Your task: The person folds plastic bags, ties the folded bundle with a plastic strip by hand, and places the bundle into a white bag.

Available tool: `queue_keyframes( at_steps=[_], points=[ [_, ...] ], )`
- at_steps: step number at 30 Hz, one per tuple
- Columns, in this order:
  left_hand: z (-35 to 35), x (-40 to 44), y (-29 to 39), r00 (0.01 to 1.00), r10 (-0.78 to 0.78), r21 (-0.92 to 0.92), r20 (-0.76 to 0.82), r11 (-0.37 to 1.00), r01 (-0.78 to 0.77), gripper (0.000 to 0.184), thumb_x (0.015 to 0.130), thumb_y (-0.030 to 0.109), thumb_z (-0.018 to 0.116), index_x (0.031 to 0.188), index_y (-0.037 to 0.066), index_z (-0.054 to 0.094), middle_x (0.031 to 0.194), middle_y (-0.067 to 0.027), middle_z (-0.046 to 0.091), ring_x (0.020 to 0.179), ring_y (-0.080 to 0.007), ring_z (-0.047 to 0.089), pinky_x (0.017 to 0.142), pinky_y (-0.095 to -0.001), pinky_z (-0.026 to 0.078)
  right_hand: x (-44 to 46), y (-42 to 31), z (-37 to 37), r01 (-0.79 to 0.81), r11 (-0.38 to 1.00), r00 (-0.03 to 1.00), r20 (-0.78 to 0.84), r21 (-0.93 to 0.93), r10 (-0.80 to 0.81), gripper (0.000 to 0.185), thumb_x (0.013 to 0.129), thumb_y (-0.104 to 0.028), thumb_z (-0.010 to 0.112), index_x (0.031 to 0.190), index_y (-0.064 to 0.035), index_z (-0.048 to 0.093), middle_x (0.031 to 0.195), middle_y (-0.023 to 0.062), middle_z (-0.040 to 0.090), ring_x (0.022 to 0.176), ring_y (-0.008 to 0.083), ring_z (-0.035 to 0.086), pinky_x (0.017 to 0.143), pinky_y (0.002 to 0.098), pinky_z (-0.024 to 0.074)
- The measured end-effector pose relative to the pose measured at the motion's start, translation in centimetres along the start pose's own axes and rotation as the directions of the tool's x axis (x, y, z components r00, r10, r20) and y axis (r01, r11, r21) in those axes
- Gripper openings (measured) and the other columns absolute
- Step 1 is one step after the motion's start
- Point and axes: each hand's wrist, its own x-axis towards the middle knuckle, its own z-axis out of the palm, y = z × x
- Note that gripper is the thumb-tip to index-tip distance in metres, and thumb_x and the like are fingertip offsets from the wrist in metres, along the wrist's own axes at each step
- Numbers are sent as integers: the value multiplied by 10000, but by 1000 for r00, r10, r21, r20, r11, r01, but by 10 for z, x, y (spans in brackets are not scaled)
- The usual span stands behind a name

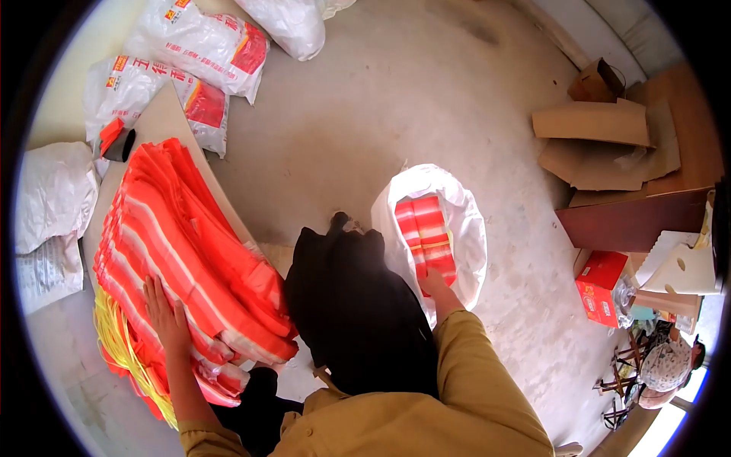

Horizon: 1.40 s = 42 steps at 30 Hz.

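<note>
My left hand (pixel 165 316) lies flat, fingers stretched, on a tall pile of red-and-white striped woven bags (pixel 164 236) at the left. Along the pile's near left edge runs a bunch of yellow strings (pixel 126 350). To the right, a white sack (pixel 474 228) stands open on the floor. Inside it lies a folded red-and-white striped bundle (pixel 424 228) with a thin yellow tie across it. My right hand (pixel 435 283) reaches over the sack's near rim, its fingers closed at the bundle's near end; the fingertips are partly hidden.
Full white printed bags (pixel 202 46) lie at the back left. A small orange-and-black item (pixel 116 140) rests on the table's far end. Flattened cardboard (pixel 594 126), a red box (pixel 599 289) and a seated person (pixel 668 364) are at the right.
</note>
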Motion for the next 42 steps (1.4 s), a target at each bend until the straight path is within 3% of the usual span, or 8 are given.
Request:
queue_keyframes(
  at_steps=[5,9,11,34,37,39,41,42],
  points=[
    [-2,0,3,1000,4,3,-3,1000,-4,675,1057,451,408,1642,130,309,1719,-129,249,1593,-357,199,1257,-571,177,-12,2,6,-42,999,999,-15,6,42,467,892,-244,722,1282,-6,628,1209,241,708,1152,388,679,934,444,552],
    [1,1,-2,1000,21,12,-14,1000,-20,681,1058,466,407,1640,125,312,1714,-135,259,1589,-363,209,1255,-572,182,-7,9,3,19,767,999,50,-641,18,499,916,-243,709,1337,-11,575,1267,242,685,1186,385,664,972,442,541],
    [0,0,0,1000,18,4,-17,1000,-18,686,1058,474,407,1639,122,314,1712,-138,265,1587,-366,213,1253,-572,185,-23,-8,1,-27,751,999,-51,-659,-8,471,930,-229,689,1338,-20,579,1298,217,676,1192,361,664,978,453,536],
    [-2,-1,7,999,-49,-59,-18,997,48,729,977,317,594,1635,137,335,1699,-179,275,1579,-381,229,1249,-570,206,13,-15,-4,385,551,922,284,-741,-262,287,994,-201,550,1157,-19,700,1160,214,715,1093,370,692,935,447,552],
    [-2,0,8,999,-45,-75,-12,996,44,764,962,371,631,1633,149,339,1711,-146,260,1583,-377,218,1244,-588,211,28,-29,-30,397,547,898,191,-737,-396,312,1017,-232,534,1157,-11,704,1145,209,725,1078,382,696,941,444,552],
    [-9,1,5,1000,-30,-156,6,987,31,771,971,419,622,1637,168,328,1714,-147,250,1585,-383,206,1242,-596,205,34,-50,-49,550,823,833,19,-143,-553,361,1031,-282,538,1199,0,688,1129,185,736,1076,356,703,951,430,551],
    [-29,2,4,998,-4,-306,57,952,22,695,981,394,611,1597,143,406,1695,-171,282,1575,-405,219,1237,-602,207,70,-80,-66,686,613,606,-160,-392,-780,380,998,-246,634,1298,-13,651,1024,112,741,961,205,697,886,357,550],
    [-34,0,2,999,-18,-340,34,940,28,667,984,385,608,1578,136,433,1689,-176,292,1571,-413,224,1236,-603,210,49,-123,-68,676,678,666,-153,-289,-730,383,1013,-237,612,1318,-7,639,1084,125,737,1007,206,697,923,353,540]
  ],
)
